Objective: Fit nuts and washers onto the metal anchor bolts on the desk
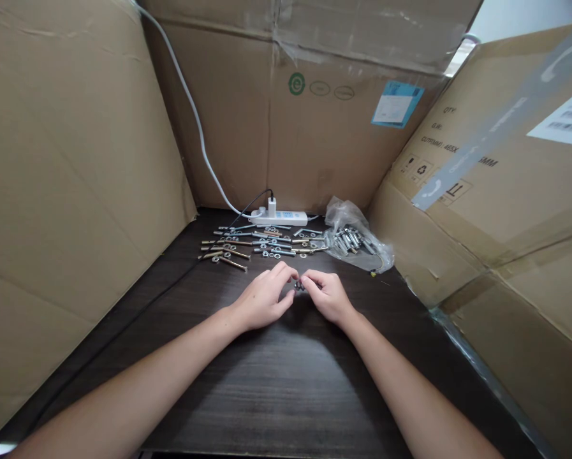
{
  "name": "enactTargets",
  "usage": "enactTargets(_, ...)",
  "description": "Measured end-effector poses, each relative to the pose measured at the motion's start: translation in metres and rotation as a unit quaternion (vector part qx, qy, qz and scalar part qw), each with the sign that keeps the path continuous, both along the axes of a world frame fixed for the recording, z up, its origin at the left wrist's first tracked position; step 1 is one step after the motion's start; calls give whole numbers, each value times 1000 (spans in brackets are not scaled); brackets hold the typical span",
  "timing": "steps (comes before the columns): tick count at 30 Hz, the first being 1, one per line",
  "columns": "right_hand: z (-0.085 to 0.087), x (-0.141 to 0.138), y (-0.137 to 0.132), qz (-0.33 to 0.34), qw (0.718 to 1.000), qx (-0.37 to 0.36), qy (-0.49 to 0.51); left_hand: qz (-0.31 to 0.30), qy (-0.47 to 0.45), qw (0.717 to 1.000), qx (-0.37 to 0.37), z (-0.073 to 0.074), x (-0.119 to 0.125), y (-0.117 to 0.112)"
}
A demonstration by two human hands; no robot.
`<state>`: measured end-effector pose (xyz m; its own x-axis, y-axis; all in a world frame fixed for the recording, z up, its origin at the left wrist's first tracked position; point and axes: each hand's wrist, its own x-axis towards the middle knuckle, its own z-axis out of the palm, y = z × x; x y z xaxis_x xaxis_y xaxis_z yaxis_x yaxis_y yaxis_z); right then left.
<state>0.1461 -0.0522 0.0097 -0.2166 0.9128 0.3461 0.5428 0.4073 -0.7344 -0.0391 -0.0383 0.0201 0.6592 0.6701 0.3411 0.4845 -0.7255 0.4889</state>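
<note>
A small shiny metal fastener (298, 286) shows between my two hands, just above the dark tabletop or on it; which of the two is hard to tell. My right hand (330, 295) is closed, its thumb and index finger pinching the piece from the right. On the other side, my left hand (265, 297) has its thumb and index finger curved and apart, their tips right beside the piece. Fingers hide part of the fastener, so its exact kind is unclear. Beyond my hands lie rows of bolts (235, 263) with nuts and washers (277, 256).
A clear plastic bag (357, 239) of metal sleeves and bolts lies back right. Behind the rows sits a white power strip (286, 218) with a plugged-in adapter. A black cable (156, 298) crosses the left side. Cardboard walls (324, 146) enclose the table (276, 395).
</note>
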Motion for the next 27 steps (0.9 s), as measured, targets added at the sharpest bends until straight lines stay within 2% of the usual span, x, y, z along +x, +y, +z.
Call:
enactTargets(8,-1,0,0,-1,1000,0,-1,-1,23,1000,12,-1,1,2)
enactTargets(14,1,-1,-1,0,1000,5,0,-17,-3,1000,-2,0,0,0)
enactTargets(18,2,-1,-1,-4,1000,3,-1,-2,-12,1000,-18,-2,0,0)
enactTargets(27,-3,0,1,-4,1000,1,-6,-17,17,1000,-1,-3,1,4)
